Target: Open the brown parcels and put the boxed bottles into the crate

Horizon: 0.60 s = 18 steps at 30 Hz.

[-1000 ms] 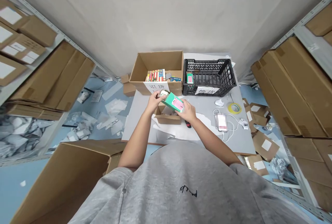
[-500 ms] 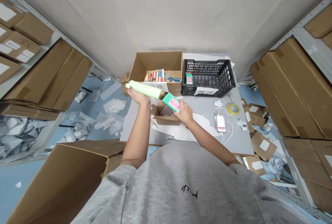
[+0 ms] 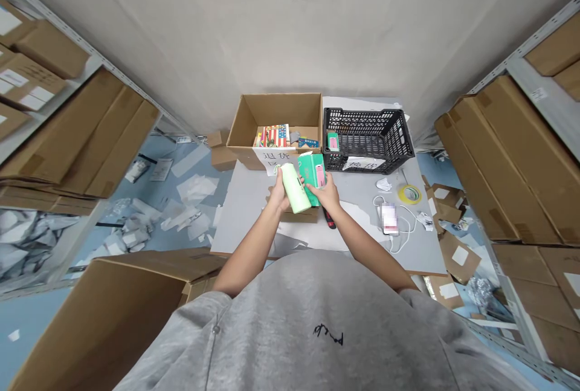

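Two hands [image 3: 277, 194] [image 3: 327, 190], teal box [image 3: 312, 178], boxes [image 3: 272, 135] in carton [image 3: 242, 122]

A paper sign [image 3: 272, 155] reading "退货" was fixed to a cardboard box [image 3: 240, 158] just beyond the left fingers [image 3: 277, 196]; a second paper sign [image 3: 364, 164] reading "换货" hung on a black plastic crate [image 3: 362, 114] past the right fingers [image 3: 316, 187]. Print on the green box [image 3: 312, 176] was too small to read.

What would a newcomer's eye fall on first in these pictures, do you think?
The pale green bottle in the left hand and the teal box in the right hand stand out centrally. Behind them sit a black plastic crate and an open cardboard carton.
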Available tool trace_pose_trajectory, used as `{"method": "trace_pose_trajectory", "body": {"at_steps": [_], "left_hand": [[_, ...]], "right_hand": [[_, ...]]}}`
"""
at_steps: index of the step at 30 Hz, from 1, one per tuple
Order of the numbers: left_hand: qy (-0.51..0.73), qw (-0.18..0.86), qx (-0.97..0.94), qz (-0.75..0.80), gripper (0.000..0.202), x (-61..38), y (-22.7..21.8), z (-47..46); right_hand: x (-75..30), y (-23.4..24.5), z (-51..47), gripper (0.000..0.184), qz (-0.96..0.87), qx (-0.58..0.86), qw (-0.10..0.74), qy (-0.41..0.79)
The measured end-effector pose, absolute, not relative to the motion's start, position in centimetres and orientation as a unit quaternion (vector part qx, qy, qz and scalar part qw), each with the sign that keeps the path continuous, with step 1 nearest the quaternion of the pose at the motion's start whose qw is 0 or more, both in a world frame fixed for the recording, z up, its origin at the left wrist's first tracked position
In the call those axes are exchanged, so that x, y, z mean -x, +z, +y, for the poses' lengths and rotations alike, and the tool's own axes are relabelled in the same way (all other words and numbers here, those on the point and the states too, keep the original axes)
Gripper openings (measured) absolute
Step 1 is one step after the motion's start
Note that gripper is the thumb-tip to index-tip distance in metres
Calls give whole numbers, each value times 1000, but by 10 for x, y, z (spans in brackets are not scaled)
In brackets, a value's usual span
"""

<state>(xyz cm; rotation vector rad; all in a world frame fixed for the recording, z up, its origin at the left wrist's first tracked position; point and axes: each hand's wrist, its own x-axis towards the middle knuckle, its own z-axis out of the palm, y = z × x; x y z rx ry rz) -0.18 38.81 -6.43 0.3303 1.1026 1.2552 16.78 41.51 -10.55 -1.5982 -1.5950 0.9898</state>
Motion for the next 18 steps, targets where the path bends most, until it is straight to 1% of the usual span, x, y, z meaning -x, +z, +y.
{"method": "trace_pose_trajectory", "body": {"at_steps": [4, 8, 9, 14, 18], "left_hand": [[554, 697, -75, 450, 83, 9, -67, 386], [552, 689, -89, 461, 60, 13, -72, 384], [564, 679, -97, 460, 58, 13, -72, 383], [602, 654, -126, 440, 60, 18, -73, 381], [609, 653, -142, 428, 59, 23, -76, 381]], "right_hand": [[-169, -108, 408, 74, -594, 620, 336, 388], [-163, -115, 402, 76, -555, 575, 369, 475], [-161, -117, 402, 79, -539, 557, 383, 503], [-154, -117, 399, 90, -459, 480, 423, 616], [-151, -110, 394, 95, -445, 452, 446, 631]]}}
